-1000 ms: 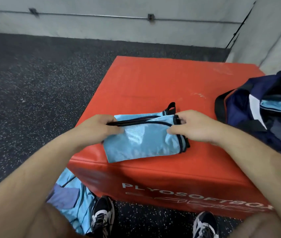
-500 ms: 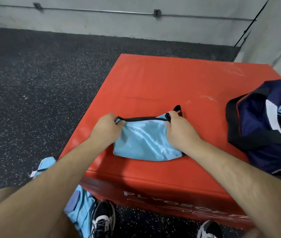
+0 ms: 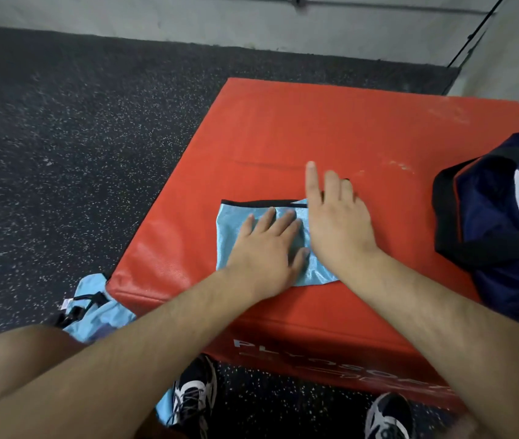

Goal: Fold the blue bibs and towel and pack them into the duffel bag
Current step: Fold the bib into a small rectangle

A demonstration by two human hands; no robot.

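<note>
On red plyo box (image 3: 315, 122), near its front edge, pressing folded blue bib (image 3: 236, 223) flat, long axis running left to right. Using left hand (image 3: 267, 245), fingers straight on top, and right hand (image 3: 337, 223), open over its right end, gripping nothing. Heading next, likely, rightwards to duffel bag (image 3: 499, 217), sitting well apart and nearer the right hand.

Red plyo box (image 3: 315, 122); speckled floor (image 3: 77, 137)
</note>
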